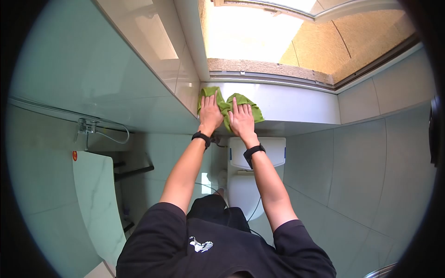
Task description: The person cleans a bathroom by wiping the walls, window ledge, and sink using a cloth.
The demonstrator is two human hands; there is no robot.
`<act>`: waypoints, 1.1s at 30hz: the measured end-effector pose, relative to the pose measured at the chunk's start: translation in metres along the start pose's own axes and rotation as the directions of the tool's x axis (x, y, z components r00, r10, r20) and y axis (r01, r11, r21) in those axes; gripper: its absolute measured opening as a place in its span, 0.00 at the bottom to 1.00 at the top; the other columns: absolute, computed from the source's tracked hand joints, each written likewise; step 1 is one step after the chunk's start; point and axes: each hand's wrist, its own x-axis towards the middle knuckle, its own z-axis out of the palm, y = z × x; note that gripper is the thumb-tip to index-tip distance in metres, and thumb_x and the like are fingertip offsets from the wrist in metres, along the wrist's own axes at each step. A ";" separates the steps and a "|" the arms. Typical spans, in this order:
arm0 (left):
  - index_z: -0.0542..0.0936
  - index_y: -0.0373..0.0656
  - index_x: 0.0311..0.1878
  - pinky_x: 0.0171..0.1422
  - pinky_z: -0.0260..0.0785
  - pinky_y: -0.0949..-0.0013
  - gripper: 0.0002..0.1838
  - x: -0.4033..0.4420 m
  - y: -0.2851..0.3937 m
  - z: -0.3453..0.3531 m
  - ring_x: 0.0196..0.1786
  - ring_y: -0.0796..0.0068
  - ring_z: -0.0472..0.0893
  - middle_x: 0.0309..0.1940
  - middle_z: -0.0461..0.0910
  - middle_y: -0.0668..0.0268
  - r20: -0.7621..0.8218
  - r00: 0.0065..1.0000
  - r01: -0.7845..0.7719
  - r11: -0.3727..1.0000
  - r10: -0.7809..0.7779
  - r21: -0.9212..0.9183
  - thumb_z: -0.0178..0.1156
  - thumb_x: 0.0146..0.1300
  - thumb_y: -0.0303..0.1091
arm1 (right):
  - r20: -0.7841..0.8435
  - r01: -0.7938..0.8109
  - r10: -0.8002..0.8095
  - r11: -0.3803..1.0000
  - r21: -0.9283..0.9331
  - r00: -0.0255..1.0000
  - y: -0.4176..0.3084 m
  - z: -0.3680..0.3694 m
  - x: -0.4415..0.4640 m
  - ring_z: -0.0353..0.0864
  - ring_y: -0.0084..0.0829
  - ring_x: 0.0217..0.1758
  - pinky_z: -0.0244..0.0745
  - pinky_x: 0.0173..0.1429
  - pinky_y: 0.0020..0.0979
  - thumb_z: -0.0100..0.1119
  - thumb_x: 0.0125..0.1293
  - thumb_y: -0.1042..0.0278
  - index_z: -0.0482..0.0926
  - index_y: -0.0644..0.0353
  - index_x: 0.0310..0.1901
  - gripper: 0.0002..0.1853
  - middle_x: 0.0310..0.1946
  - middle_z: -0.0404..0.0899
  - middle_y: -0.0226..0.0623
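Observation:
A crumpled green cloth [225, 107] lies at the left end of a white windowsill [296, 104]. My left hand [211, 113] presses flat on the cloth's left part, close to the tiled side wall, with its fingers stretched forward. Just right of it, my right hand [242, 121] rests flat on the other part of the cloth, fingers slightly spread. Neither hand is closed around the fabric. Both wrists wear black bands, and both arms reach straight forward.
The open window's track [278, 79] runs behind the sill. Below the sill stands a white toilet [243, 192] with its tank [269, 150] against the wall. A shower tap [88, 127] juts from the left wall, above a marbled panel [95, 194]. A thin cable hangs before my body.

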 end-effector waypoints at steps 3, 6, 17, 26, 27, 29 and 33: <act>0.62 0.30 0.74 0.80 0.53 0.47 0.41 -0.024 -0.003 0.003 0.63 0.53 0.71 0.59 0.73 0.53 -0.067 0.997 -0.043 0.999 0.041 -0.024 0.61 0.59 0.38 | 0.100 -0.038 0.037 0.999 0.017 0.994 -0.007 -0.015 -0.010 0.73 0.44 0.63 0.59 0.77 0.46 0.53 0.72 0.53 0.62 0.61 0.75 0.34 0.51 0.80 0.44; 0.65 0.30 0.72 0.79 0.56 0.46 0.35 -0.049 0.007 -0.002 0.60 0.55 0.74 0.55 0.76 0.54 -0.065 0.995 -0.075 0.997 0.075 -0.007 0.57 0.62 0.32 | 0.060 -0.029 0.027 0.999 0.032 0.998 -0.006 -0.026 -0.037 0.73 0.46 0.62 0.62 0.75 0.46 0.57 0.71 0.54 0.62 0.64 0.75 0.36 0.52 0.79 0.46; 0.72 0.29 0.65 0.67 0.70 0.54 0.27 -0.222 0.014 -0.058 0.61 0.46 0.76 0.57 0.77 0.46 0.064 0.979 -0.159 0.920 0.195 -0.359 0.53 0.60 0.20 | -0.103 -0.226 0.300 0.865 0.447 0.948 -0.055 -0.183 -0.173 0.81 0.51 0.45 0.77 0.50 0.45 0.56 0.68 0.75 0.76 0.60 0.63 0.22 0.41 0.81 0.48; 0.77 0.36 0.52 0.60 0.70 0.52 0.14 -0.303 0.084 -0.189 0.52 0.48 0.78 0.46 0.78 0.51 -0.142 0.945 -0.322 0.767 0.294 -0.555 0.57 0.63 0.18 | -0.593 -0.377 0.412 0.906 0.190 0.691 -0.123 -0.415 -0.377 0.84 0.42 0.37 0.80 0.44 0.39 0.65 0.60 0.81 0.83 0.61 0.51 0.17 0.35 0.84 0.42; 0.77 0.37 0.49 0.59 0.70 0.52 0.12 -0.312 0.100 -0.205 0.50 0.48 0.78 0.43 0.77 0.52 -0.105 0.928 -0.348 0.735 0.357 -0.582 0.58 0.63 0.19 | -0.621 -0.411 0.406 0.900 0.146 0.670 -0.136 -0.440 -0.403 0.84 0.41 0.38 0.81 0.45 0.38 0.66 0.60 0.79 0.83 0.60 0.51 0.16 0.34 0.84 0.40; 0.77 0.37 0.44 0.58 0.68 0.50 0.08 -0.337 0.130 -0.234 0.50 0.48 0.77 0.42 0.75 0.52 0.097 0.870 -0.368 0.767 0.484 -0.526 0.59 0.62 0.19 | -0.649 -0.504 0.426 0.860 0.075 0.630 -0.172 -0.478 -0.464 0.85 0.38 0.39 0.81 0.46 0.37 0.67 0.60 0.75 0.83 0.58 0.50 0.15 0.34 0.84 0.37; 0.76 0.36 0.41 0.63 0.68 0.50 0.06 -0.405 0.181 -0.256 0.58 0.47 0.74 0.50 0.75 0.52 -0.046 0.569 -0.709 0.461 0.821 -0.533 0.59 0.61 0.19 | -0.702 -0.722 0.489 0.690 -0.051 0.518 -0.254 -0.510 -0.587 0.84 0.36 0.36 0.80 0.44 0.37 0.69 0.61 0.70 0.84 0.58 0.45 0.11 0.32 0.84 0.35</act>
